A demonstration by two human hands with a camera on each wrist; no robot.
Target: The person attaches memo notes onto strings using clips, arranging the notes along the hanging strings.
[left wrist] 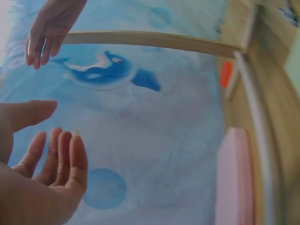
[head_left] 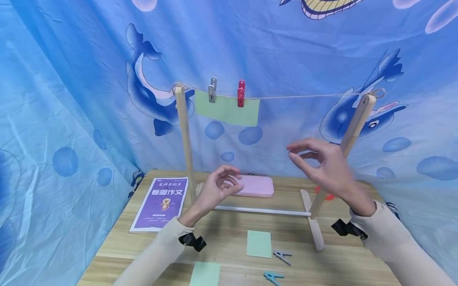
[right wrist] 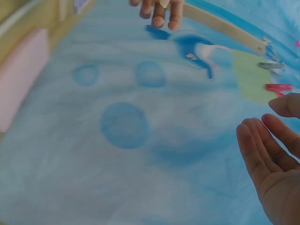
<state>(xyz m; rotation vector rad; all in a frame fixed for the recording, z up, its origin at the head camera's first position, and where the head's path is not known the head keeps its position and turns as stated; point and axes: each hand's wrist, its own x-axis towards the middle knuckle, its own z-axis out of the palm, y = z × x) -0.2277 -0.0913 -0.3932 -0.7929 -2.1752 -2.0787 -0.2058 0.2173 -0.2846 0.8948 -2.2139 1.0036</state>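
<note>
A light green paper sheet (head_left: 227, 110) hangs from a string (head_left: 297, 97), held by a grey clothespin (head_left: 212, 90) and a red clothespin (head_left: 241, 93). My left hand (head_left: 217, 186) is in the air below the sheet, its fingers loosely bent and nothing between them. To the right, my right hand (head_left: 322, 165) is raised near the right wooden post (head_left: 352, 125), thumb and fingers apart and holding nothing. On the table lie two more green papers, one in the middle (head_left: 259, 244) and another at the front edge (head_left: 205, 274). Beside them are a grey-blue clothespin (head_left: 282, 257) and a teal clothespin (head_left: 273, 277).
The string is tied between the left wooden post (head_left: 185, 139) and the right one, with a white rod (head_left: 262, 211) joining them low down. Behind the rod is a pink case (head_left: 255, 186). A purple book (head_left: 161, 203) lies at left, and a red-orange object (head_left: 330, 197) sits behind the right post.
</note>
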